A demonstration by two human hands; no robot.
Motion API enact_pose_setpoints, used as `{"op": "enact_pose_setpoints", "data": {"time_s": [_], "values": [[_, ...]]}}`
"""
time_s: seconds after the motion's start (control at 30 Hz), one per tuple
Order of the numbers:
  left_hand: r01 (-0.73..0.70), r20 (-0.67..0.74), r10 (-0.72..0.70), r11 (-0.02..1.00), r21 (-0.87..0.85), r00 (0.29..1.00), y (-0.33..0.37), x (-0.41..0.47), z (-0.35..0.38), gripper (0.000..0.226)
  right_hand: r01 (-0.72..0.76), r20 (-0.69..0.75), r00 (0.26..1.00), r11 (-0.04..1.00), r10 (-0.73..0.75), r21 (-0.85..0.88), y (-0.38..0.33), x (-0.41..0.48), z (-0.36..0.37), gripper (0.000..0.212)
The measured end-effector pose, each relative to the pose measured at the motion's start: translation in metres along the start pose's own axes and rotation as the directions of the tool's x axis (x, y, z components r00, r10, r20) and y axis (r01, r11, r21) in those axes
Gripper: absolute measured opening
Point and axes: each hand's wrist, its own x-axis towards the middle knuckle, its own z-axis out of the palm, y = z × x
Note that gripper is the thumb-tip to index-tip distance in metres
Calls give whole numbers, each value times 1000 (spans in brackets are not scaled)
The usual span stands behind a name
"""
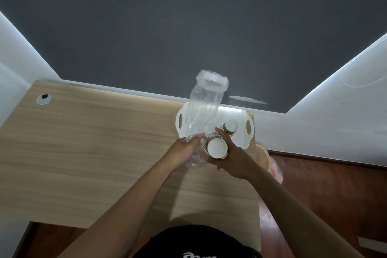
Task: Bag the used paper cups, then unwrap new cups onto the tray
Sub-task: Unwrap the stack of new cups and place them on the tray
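The unwrapping step is in hand. Just in front of the white tray (249,134), the left hand (184,151) has its fingers closed on the lower end of the clear plastic wrapper (201,111), whose loose length rises over the tray's left side. The right hand (234,159) has its fingers curled around a paper cup (216,146), white base toward the camera; whether more cups are nested in it I cannot tell. Another cup (230,126) already stands on the tray's right part. Next, probably, the held cup needs pulling clear of the film and setting down beside that one, the wrapper kept off the tray.
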Motion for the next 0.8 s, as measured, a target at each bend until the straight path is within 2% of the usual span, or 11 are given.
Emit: {"op": "enact_pose_setpoints", "data": {"time_s": [0.07,0.1,0.17,0.2,0.27,0.4,0.47,0.53,0.7,0.8], "values": [[-12,42,11,999,36,999,3,-1,-4,49,56,-107,992,998,-60,-40,6,5,-2,100],[-18,63,15,999,43,998,6,-2,-5,42,68,-160,985,998,-68,-6,11,8,-3,87],[-16,78,13,999,38,997,8,-3,-6,32,37,-279,960,997,-17,66,18,16,-6,59],[-12,72,10,999,30,997,8,-3,-5,31,8,-327,945,996,20,85,19,19,-10,53],[-1,46,1,1000,-8,999,9,-3,-4,29,-49,-405,909,991,95,123,16,23,-20,55],[-6,8,7,997,-78,1000,5,-3,-3,27,-45,-516,844,978,147,205,13,35,-42,52],[-7,22,10,995,-103,1000,1,-3,-3,27,-117,-539,812,967,224,226,14,44,-51,58],[-18,6,19,998,-66,1000,-4,-1,-4,28,-183,-523,805,956,280,230,22,54,-59,79],[-18,-41,16,999,-38,999,-10,3,-11,29,-220,-485,821,951,302,219,32,74,-66,98],[-9,-67,7,1000,-22,998,-12,4,-14,38,-249,-454,832,946,319,207,35,76,-65,114]]}}
